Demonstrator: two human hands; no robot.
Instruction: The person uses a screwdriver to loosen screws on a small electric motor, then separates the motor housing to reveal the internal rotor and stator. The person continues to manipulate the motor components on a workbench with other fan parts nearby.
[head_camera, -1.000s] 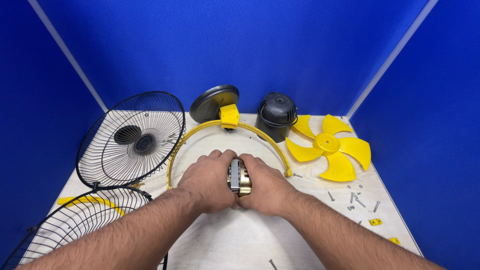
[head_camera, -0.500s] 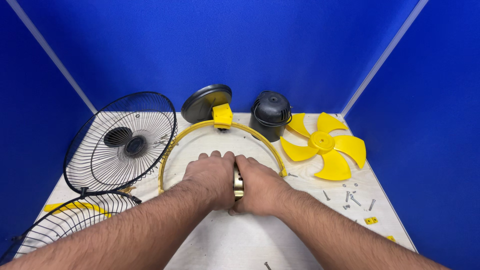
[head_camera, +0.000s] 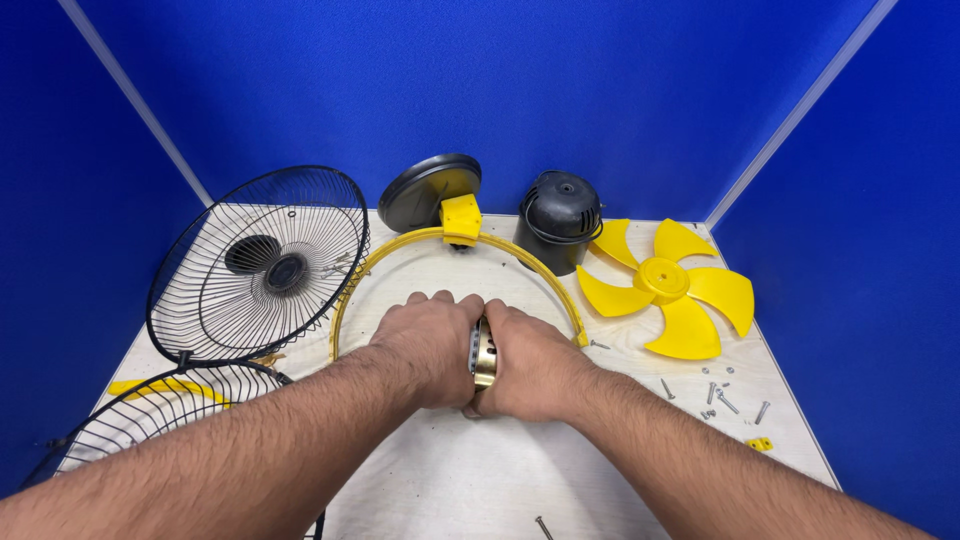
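My left hand (head_camera: 428, 347) and my right hand (head_camera: 532, 364) are pressed together around a small metal fan motor (head_camera: 483, 352), brass and silver, at the middle of the table. Only a thin strip of the motor shows between my palms. Both hands rest inside the arc of a yellow ring (head_camera: 400, 250) that lies flat on the pale wooden tabletop (head_camera: 480, 470). A yellow bracket (head_camera: 461, 217) sits at the far point of that ring.
A black wire grille (head_camera: 262, 270) leans at the left, another grille (head_camera: 150, 420) lies at the near left. A black round base (head_camera: 425, 188) and black motor cover (head_camera: 558, 218) stand at the back. A yellow fan blade (head_camera: 668, 283) and several loose screws (head_camera: 720, 395) lie right.
My hands have closed in tighter on the motor, which shows less than before. The view has shifted slightly, and the other parts stay where they were.
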